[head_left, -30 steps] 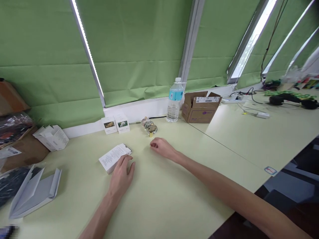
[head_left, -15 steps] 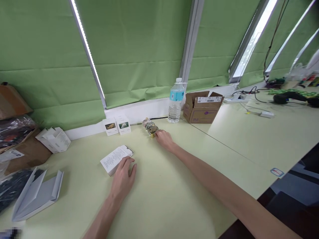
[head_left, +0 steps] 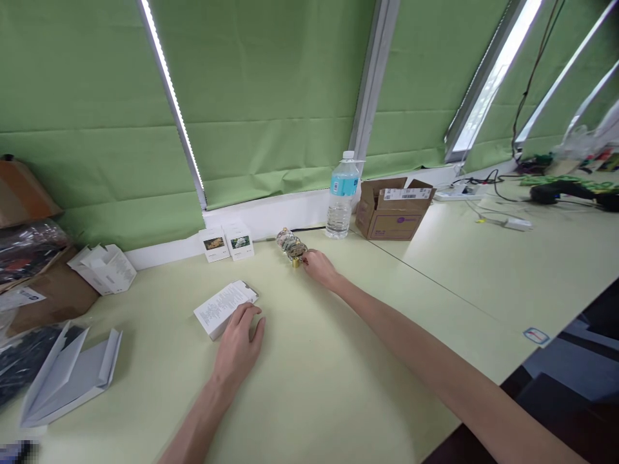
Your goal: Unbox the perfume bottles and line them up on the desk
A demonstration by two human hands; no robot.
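Gold-capped ornate glass trinket lies at twelve o'clock on the pale green tabletop, the right hand curled beside it, fingers touching it, grip unclear; the left hand lies open, fingers released against a white printed box at eleven o'clock.

bright, even light is cast by the glowing strips beside the green blinds, only faint soft shadows are left on the pale surface, the edges are bowed by wide-angle distortion, and a pixelated patch is seen at bottom left.
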